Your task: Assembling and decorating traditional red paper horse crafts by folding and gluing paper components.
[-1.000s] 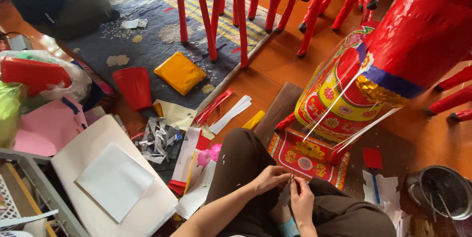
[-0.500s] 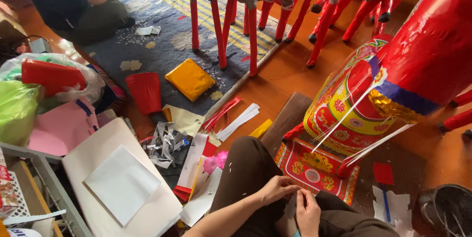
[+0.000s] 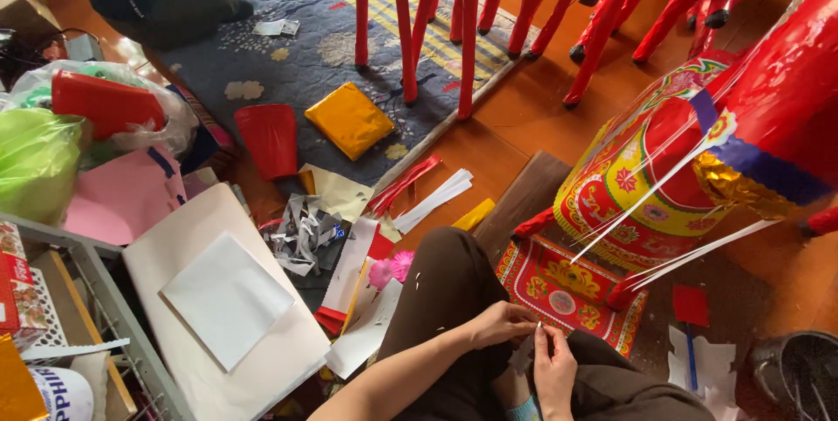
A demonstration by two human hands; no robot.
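The red paper horse has slid right as both hands, left hand and right hand, pinch a small paper scrap over the lap, which could tear if tugged apart.

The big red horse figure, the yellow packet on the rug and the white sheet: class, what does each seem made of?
Red horse figure: seemingly glossy paper or foil, since it shines and creases; the core is hidden. Yellow packet: probably metallic gold paper, shiny and wrinkled. White sheet: matte plain paper, flat with crisp edges.
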